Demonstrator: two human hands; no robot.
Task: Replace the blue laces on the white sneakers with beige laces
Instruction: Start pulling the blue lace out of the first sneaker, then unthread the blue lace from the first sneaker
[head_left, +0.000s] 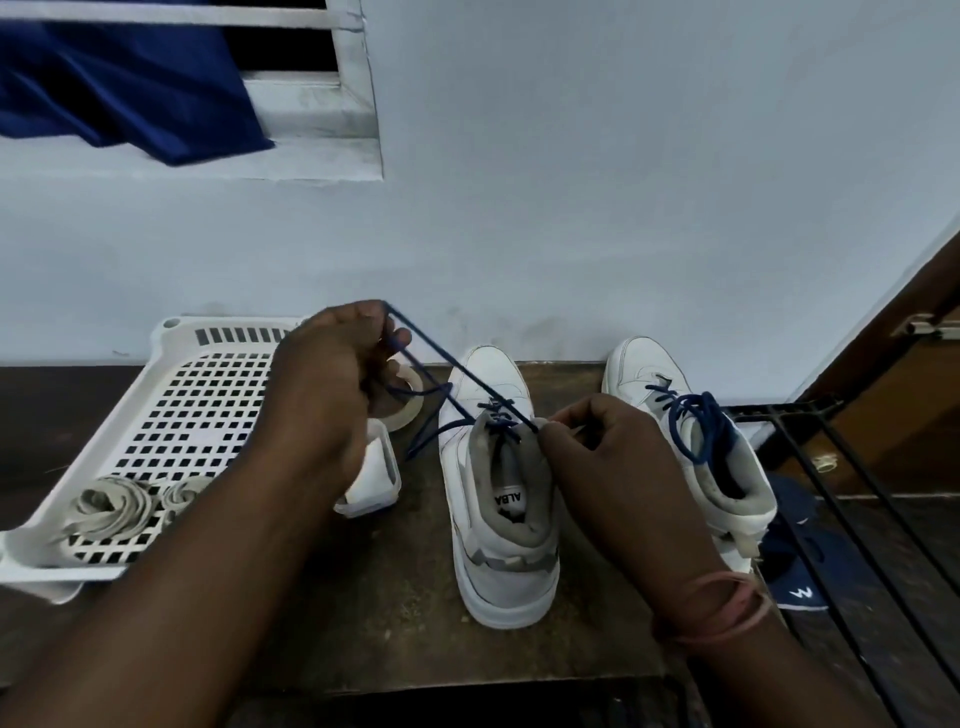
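Note:
Two white sneakers stand on a dark stone ledge with their toes to the wall. The left sneaker (501, 519) has its blue lace (457, 371) pulled out taut. My left hand (332, 384) grips one stretch of that lace up and to the left. My right hand (608, 457) pinches the lace at the shoe's collar. The right sneaker (691, 452) keeps its blue lace (698, 423) bunched on the tongue. Rolled beige laces (111, 506) lie in a white perforated tray (171, 395) at the left.
A tape roll (410, 400) and a small white box (371, 483) sit between the tray and the left sneaker. A black metal rack (831, 499) stands at the right, with a dark blue shoe (797, 577) under it. Blue cloth (124, 88) hangs at the window.

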